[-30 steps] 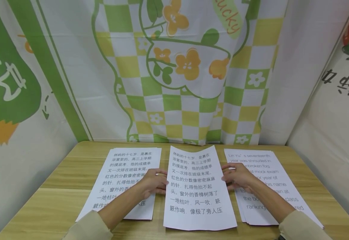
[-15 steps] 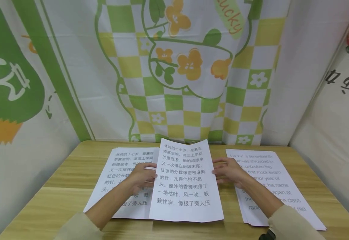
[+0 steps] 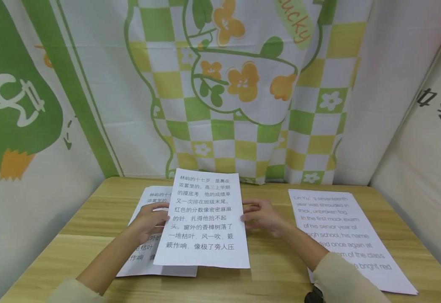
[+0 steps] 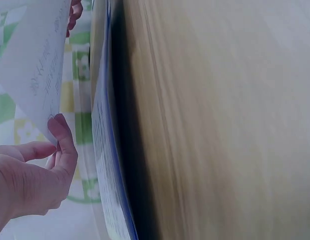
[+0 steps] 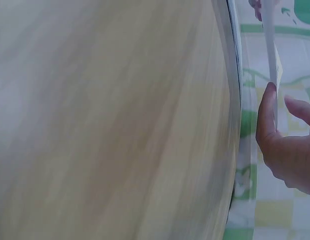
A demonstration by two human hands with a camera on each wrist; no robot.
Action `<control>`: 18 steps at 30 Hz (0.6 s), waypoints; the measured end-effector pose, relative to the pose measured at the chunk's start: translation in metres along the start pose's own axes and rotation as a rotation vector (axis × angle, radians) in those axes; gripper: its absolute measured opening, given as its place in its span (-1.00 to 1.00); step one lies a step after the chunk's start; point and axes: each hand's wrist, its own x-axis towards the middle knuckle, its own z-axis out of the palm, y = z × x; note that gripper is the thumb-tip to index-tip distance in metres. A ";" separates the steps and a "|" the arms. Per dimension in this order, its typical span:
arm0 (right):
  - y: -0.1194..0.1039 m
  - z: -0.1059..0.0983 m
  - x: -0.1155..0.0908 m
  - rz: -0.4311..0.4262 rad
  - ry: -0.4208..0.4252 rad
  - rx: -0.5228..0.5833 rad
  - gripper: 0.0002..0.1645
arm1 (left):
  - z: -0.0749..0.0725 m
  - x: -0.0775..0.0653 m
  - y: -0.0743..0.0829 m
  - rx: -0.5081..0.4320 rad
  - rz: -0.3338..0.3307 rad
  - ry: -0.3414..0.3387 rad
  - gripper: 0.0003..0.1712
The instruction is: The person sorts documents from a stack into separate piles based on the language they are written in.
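Observation:
A sheet of paper printed with Chinese text is held up between both hands, tilted over the left stack. My left hand pinches its left edge; in the left wrist view the thumb and fingers of that left hand meet at the paper's edge. At the opposite edge my right hand grips the sheet. The right wrist view has the right hand with the sheet between thumb and fingers. Beneath, the left stack of Chinese-text sheets lies partly covered by the held sheet and left hand.
On the right of the wooden table lies a stack of sheets with English text, partly hidden by the right forearm. A checked, flowered curtain hangs behind the table's back edge. Printed cloth walls close in both sides.
Both hands have carried the held sheet leftward, from the middle of the table to above the left stack. The right hand has moved off the English stack. The sheet's top edge looks straighter.

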 end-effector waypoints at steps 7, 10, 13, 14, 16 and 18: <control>0.004 0.027 0.008 -0.071 -0.127 0.019 -0.24 | -0.029 -0.003 -0.012 0.037 0.011 0.062 -0.40; 0.005 0.037 0.010 -0.084 -0.192 0.026 -0.18 | -0.039 -0.003 -0.016 0.049 0.004 0.092 -0.40; 0.005 0.046 0.012 -0.082 -0.243 0.039 -0.11 | -0.047 -0.001 -0.019 0.059 -0.007 0.119 -0.39; 0.005 0.049 0.012 -0.081 -0.260 0.050 -0.09 | -0.049 -0.001 -0.020 0.060 -0.007 0.125 -0.39; 0.005 0.054 0.014 -0.086 -0.282 0.045 -0.08 | -0.053 0.001 -0.022 0.066 -0.010 0.138 -0.39; 0.005 0.059 0.015 -0.081 -0.300 0.052 -0.06 | -0.057 0.002 -0.024 0.072 -0.009 0.153 -0.38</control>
